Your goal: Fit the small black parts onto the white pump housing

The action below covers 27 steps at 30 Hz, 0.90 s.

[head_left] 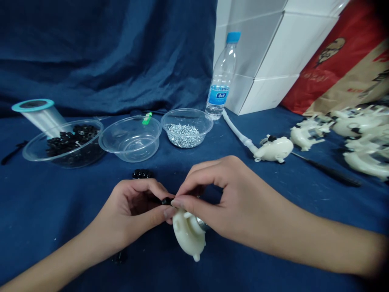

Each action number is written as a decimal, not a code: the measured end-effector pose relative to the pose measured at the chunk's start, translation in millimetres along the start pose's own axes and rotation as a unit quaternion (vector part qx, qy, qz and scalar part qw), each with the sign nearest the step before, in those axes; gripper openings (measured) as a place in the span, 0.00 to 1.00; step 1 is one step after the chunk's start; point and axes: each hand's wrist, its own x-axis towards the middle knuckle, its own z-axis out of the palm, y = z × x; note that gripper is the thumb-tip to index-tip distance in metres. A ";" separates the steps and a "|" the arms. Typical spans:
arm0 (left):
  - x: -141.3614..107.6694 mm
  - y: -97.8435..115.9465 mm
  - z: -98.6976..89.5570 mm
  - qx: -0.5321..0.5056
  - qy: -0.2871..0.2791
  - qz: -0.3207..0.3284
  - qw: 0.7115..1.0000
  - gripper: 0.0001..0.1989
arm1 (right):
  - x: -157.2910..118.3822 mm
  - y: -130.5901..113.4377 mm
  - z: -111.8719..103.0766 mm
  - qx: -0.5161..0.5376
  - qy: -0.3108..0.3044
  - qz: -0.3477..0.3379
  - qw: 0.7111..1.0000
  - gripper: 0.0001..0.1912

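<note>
The left hand pinches a small black knob between thumb and fingertips, against a cream plastic body at 6 o'clock, which the right hand grips from above. At 2 o'clock, another body already carries a black knob, and at least five more lie heaped beyond it, too overlapped to count. From 10 to 12 o'clock stand a bowl of black knobs, a plain clear bowl and a bowl of silver screws.

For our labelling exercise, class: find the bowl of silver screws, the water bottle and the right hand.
Bowl of silver screws [187, 109]: head view, rim.
Water bottle [221, 77]: head view, clear body.
Right hand [219, 190]: head view, back of hand.
</note>
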 end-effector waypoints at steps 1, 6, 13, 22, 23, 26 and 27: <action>0.1 0.2 0.0 0.002 -0.001 0.000 1.000 0.06 | -0.3 -0.1 0.2 -0.003 0.002 -0.001 1.000 0.07; -1.0 4.4 4.5 0.010 0.016 -0.009 1.000 0.03 | -2.5 -2.2 -0.7 -0.029 0.005 -0.012 1.000 0.06; -1.3 6.0 7.2 0.018 0.032 -0.008 0.999 0.05 | -6.2 -5.7 0.4 -0.069 0.015 -0.012 0.997 0.06; -4.4 7.7 13.2 0.070 0.095 -0.018 0.993 0.08 | -5.0 -8.4 3.1 -0.085 0.020 -0.014 0.996 0.08; -4.7 7.6 13.5 0.072 0.097 -0.017 0.993 0.08 | -4.9 -8.5 3.0 -0.086 0.018 -0.014 0.996 0.08; -4.9 7.5 13.2 0.078 0.099 -0.011 0.992 0.07 | -5.4 -8.2 3.7 -0.084 0.012 -0.019 0.996 0.08; -4.9 7.6 12.9 0.077 0.098 -0.012 0.992 0.07 | -5.7 -7.8 4.2 -0.082 0.013 -0.021 0.996 0.09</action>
